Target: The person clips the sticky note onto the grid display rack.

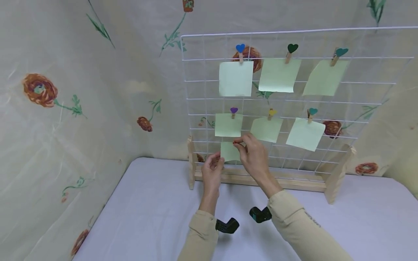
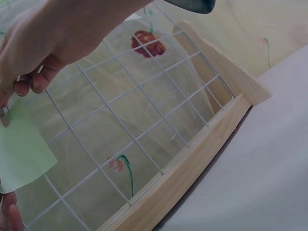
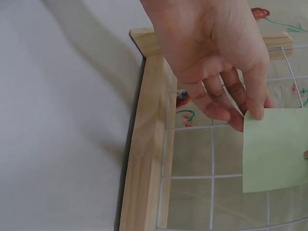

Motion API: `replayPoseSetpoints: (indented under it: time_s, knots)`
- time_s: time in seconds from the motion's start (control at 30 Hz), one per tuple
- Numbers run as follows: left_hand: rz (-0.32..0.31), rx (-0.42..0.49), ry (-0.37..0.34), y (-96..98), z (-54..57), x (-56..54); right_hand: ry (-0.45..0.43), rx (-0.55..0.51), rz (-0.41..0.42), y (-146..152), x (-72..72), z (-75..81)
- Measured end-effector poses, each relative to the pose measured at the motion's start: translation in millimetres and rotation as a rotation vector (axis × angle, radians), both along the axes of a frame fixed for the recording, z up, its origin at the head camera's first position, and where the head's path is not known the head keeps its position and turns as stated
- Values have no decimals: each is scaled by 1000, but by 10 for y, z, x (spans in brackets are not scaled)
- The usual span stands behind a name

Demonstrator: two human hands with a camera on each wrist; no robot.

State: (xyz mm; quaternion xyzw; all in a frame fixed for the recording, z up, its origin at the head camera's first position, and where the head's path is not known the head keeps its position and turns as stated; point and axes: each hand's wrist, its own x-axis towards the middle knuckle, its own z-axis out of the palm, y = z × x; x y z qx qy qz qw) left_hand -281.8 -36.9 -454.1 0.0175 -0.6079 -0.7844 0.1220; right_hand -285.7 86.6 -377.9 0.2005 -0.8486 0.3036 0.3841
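Note:
A green paper note [image 1: 229, 151] lies against the lower left of the white wire grid [image 1: 205, 108]. My left hand [image 1: 212, 174] pinches the note's left edge between thumb and fingers, plain in the right wrist view, where that hand [image 3: 216, 53] fills the top. My right hand [image 1: 256, 156] pinches a small clothespin [image 2: 4, 118] at the note's top edge; a bit of red shows at its fingertips in the head view. Most of the clothespin is hidden by the fingers. Just above hangs another green note [image 1: 228, 125] under a purple heart clothespin [image 1: 233, 111].
More notes hang in two rows from heart-topped clothespins, among them a pale note [image 1: 236, 79] and a tilted note [image 1: 306, 134]. A wooden stand [image 1: 294, 183] holds the grid on a white-covered table [image 1: 147, 217]. Flower-printed cloth [image 1: 98, 108] hangs behind.

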Motion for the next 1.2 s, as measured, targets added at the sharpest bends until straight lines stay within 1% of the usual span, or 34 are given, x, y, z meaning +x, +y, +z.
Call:
replayPoseSetpoints:
  time_s: [0.17,0.27,0.43,0.57,0.8,1.03,1.2]
  knots:
    - [-2,0,-9,-13,11,7,11,-8,4,-6,-1,-22]
    - [1,8,-11,-10,-3,6,17,-15,8,-4,10,-32]
    - [9,15,-1,2,-11,-3,21,-8,2,0,14,-25]
    - [5,14,3,6,-15,-13,8,-12,-6,2,12,-26]
    - [-10,9,-5,-1,-26,14,-27,-14,-16,7,28,-49]
    - [-16,13,-10,6,-40,20,-41,-4,-19,10,45,-48]
    - [-20,9,-1,10,-43,7,-39,-9,-13,3,51,-42]
